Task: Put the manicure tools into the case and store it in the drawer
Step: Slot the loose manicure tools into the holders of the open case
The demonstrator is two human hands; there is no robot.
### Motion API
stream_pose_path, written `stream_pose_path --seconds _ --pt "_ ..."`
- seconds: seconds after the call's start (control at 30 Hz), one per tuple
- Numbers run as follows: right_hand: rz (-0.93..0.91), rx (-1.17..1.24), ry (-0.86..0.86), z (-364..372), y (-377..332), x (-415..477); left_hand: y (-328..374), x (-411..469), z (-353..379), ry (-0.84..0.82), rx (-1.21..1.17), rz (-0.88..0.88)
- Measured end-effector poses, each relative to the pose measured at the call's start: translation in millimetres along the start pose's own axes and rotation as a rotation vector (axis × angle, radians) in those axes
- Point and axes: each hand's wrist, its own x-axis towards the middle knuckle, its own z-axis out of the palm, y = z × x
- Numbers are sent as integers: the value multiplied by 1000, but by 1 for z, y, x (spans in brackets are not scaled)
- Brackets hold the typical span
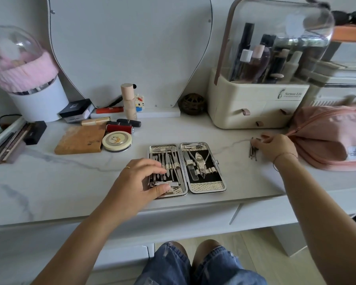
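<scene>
Resting loose left hand (136,182) on the case (206,187), holding nothing; touching small tools (252,150) with bent right hand (275,147), hold unclear.

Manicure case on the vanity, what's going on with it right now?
A person sits at the white table with the manicure case lying open flat, and most of its slots hold tools. The left hand rests on the case's left half, steadying it. The right hand reaches out to a small bunch of loose metal tools lying beside a pink pouch, fingertips on them. Whether it grips them yet is unclear. The case is not yet closed.
</scene>
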Motion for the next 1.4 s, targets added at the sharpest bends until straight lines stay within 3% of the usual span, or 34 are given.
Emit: stream_pose_path --seconds 0.3,0.43,0.5,0.6,0.7,0.77,0.97,1.17,1.4 --pt "36 25 145 -6 3 -9 -1 -1 0 -17 -5 -18" --pt "-137 159 236 -18 -6 -34 3 0 -1 4 -60 -42" --pt "-271 319 156 -21 -26 -60 8 1 -3 49 -117 -73" --pt "-433 527 -166 -13 -62 -111 24 4 -7 119 -254 -99" --pt "-489 615 -410 2 -83 -148 43 9 -13 91 -511 -146" --pt "-465 710 -506 10 -91 -159 47 10 -13 103 -543 -179" --pt "-272 887 -622 27 -99 -169 38 5 -13 103 -603 -264" --pt "-142 941 -584 35 -104 -172 38 2 -13 32 -670 -288" --pt "-391 870 -730 24 -107 -162 34 4 -14 30 -634 -295"
